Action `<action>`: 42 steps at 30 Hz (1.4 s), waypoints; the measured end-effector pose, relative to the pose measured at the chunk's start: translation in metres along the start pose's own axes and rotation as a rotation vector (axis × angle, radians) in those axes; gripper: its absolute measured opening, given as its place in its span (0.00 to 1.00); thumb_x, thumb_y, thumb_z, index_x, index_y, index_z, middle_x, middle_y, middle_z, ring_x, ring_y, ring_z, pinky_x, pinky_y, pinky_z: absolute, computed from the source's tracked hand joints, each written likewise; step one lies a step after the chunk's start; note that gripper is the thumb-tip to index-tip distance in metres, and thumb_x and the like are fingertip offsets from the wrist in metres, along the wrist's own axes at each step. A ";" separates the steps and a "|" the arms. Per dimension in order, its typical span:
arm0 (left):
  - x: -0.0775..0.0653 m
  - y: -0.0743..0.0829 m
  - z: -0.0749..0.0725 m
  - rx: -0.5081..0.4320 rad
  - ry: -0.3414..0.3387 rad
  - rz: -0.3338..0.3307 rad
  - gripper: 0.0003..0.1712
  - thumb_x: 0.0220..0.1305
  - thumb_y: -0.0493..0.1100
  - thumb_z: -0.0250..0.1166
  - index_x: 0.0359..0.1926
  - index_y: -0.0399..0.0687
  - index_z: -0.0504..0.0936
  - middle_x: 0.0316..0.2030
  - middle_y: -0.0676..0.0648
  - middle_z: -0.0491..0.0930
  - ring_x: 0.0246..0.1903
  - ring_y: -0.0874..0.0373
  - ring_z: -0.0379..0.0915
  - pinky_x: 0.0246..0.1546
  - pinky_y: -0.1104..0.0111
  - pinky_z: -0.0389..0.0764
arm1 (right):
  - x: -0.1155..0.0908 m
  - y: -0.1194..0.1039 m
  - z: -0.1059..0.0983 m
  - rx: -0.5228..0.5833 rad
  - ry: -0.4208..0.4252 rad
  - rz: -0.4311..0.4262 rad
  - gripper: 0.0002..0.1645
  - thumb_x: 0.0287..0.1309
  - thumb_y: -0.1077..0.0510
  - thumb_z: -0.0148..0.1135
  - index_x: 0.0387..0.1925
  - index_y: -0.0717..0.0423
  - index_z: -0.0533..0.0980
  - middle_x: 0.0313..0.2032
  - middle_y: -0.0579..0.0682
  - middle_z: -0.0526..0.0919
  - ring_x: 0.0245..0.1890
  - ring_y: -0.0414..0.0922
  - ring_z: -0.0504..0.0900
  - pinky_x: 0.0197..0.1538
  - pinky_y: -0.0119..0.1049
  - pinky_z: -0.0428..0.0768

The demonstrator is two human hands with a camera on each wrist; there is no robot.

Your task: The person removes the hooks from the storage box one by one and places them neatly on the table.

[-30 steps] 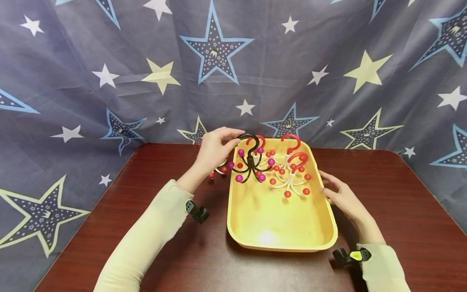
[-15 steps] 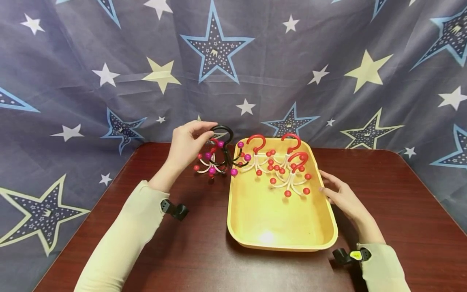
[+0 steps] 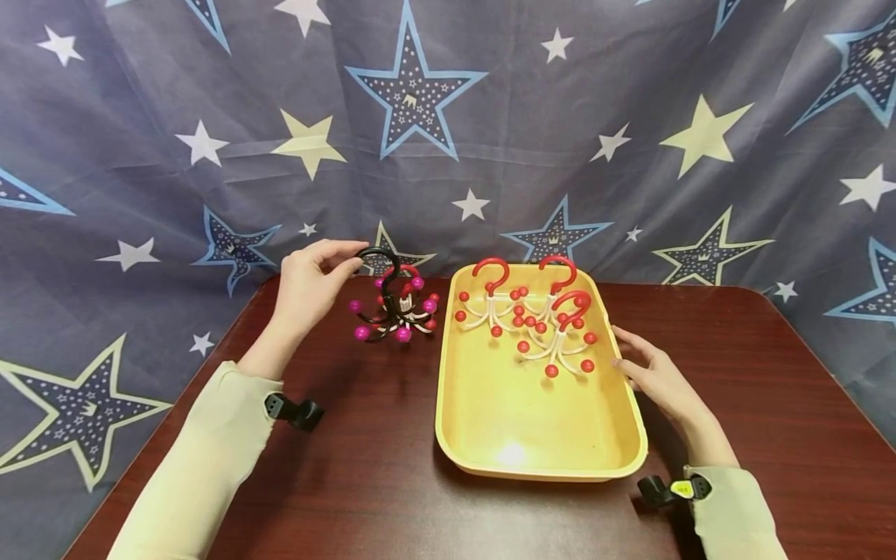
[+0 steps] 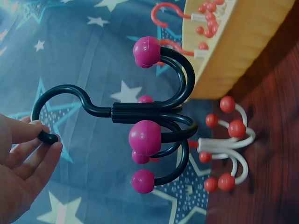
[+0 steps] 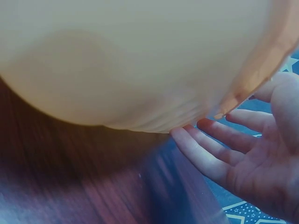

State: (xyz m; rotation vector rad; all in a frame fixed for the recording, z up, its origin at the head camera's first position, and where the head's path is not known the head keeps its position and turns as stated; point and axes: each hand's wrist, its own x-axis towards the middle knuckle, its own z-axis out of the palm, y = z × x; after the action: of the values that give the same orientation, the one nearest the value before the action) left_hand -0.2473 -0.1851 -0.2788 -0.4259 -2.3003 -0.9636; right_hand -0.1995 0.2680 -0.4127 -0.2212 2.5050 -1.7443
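My left hand (image 3: 308, 284) pinches the curved top of a black swivel hook hanger (image 3: 389, 298) between thumb and fingers. Curved arms tipped with magenta balls spread from its base, sharp in the left wrist view. Behind it on the table stands a white hanger (image 4: 215, 145) with a red hook and red balls, partly covered in the head view. Three similar white and red hangers (image 3: 558, 348) stand in the far half of a yellow tray (image 3: 518, 420). My right hand (image 3: 661, 385) touches the tray's right side, its fingers fairly straight against the outer wall.
The dark reddish-brown table (image 3: 336, 482) reaches back to a grey-blue curtain (image 3: 490, 155) printed with stars. Between the held hanger and the hangers inside stands the tray's left rim (image 3: 442, 381).
My left hand has carried the black hanger leftward from over the tray to beside the white and red hanger outside it. The right hand and tray stay put.
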 end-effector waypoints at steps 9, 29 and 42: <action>-0.003 -0.024 -0.015 0.063 0.033 -0.035 0.12 0.54 0.37 0.65 0.41 0.48 0.85 0.30 0.44 0.84 0.19 0.80 0.65 0.22 0.82 0.63 | 0.001 0.000 0.000 0.000 -0.004 -0.004 0.35 0.61 0.62 0.50 0.67 0.60 0.52 0.51 0.69 0.67 0.35 0.38 0.79 0.34 0.35 0.80; 0.001 -0.079 -0.013 0.190 0.070 -0.171 0.12 0.56 0.35 0.63 0.42 0.45 0.84 0.36 0.42 0.84 0.34 0.50 0.77 0.32 0.67 0.65 | 0.001 0.001 -0.001 -0.015 -0.003 0.008 0.35 0.61 0.61 0.51 0.68 0.59 0.51 0.52 0.69 0.67 0.35 0.38 0.79 0.34 0.35 0.80; -0.001 -0.102 0.004 0.176 0.029 -0.248 0.12 0.57 0.35 0.60 0.43 0.43 0.83 0.38 0.40 0.83 0.41 0.44 0.75 0.42 0.56 0.67 | 0.000 0.000 0.000 -0.002 0.003 0.000 0.35 0.61 0.61 0.51 0.67 0.61 0.52 0.51 0.69 0.67 0.35 0.37 0.79 0.34 0.35 0.80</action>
State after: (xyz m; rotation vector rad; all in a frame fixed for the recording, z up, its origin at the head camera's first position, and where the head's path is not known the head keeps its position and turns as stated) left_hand -0.2986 -0.2519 -0.3359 -0.0538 -2.4259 -0.8643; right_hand -0.1991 0.2684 -0.4123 -0.2187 2.5083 -1.7438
